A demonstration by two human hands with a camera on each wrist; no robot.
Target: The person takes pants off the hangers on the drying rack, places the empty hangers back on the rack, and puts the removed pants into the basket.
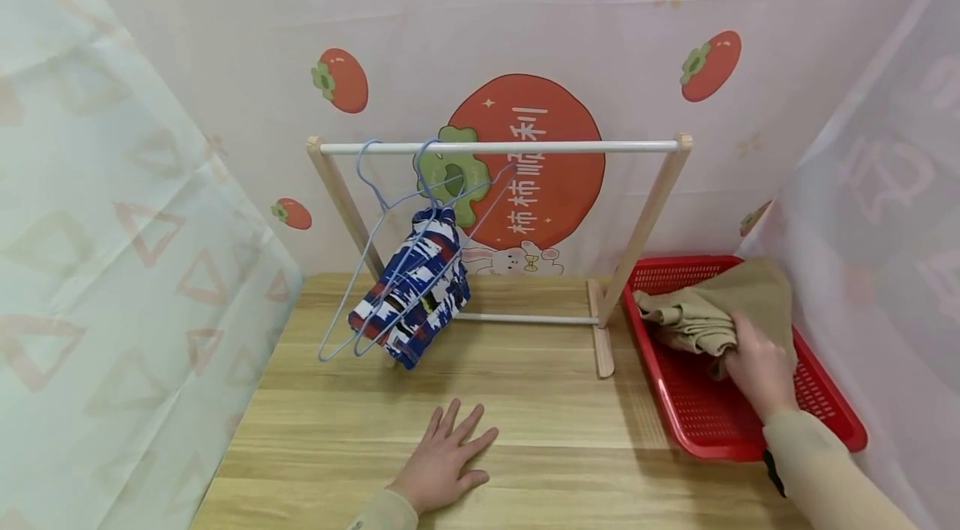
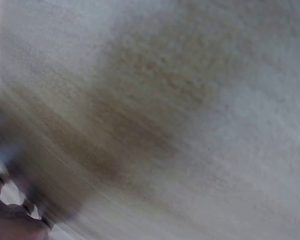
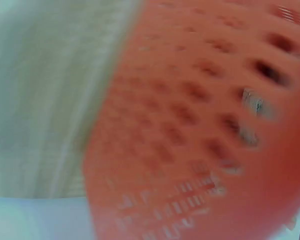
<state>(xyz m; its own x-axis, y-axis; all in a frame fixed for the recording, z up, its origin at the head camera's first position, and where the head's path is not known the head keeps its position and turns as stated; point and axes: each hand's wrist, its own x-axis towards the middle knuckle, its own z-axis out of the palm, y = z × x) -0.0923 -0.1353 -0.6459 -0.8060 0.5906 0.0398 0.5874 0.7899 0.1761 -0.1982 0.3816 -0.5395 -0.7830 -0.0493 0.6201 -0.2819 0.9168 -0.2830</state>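
My right hand [image 1: 759,367] grips a khaki cloth garment [image 1: 761,297], bunched up inside the red basket [image 1: 660,380]; its exact kind cannot be told. In the right wrist view the perforated red basket [image 3: 155,125] fills much of the frame, blurred. My left hand [image 1: 442,463] rests on the wooden table [image 1: 555,463] with its fingers spread and holds nothing. Part of that left hand [image 2: 15,220] shows in the lower left corner of the left wrist view.
A rack with a white bar [image 1: 555,147] and wooden posts [image 1: 647,222] stands at the back. Two blue wire hangers [image 1: 351,284] hang near its left end, with a blue, white and red patterned garment [image 1: 420,288]. Printed cloth walls [image 1: 135,263] surround the table.
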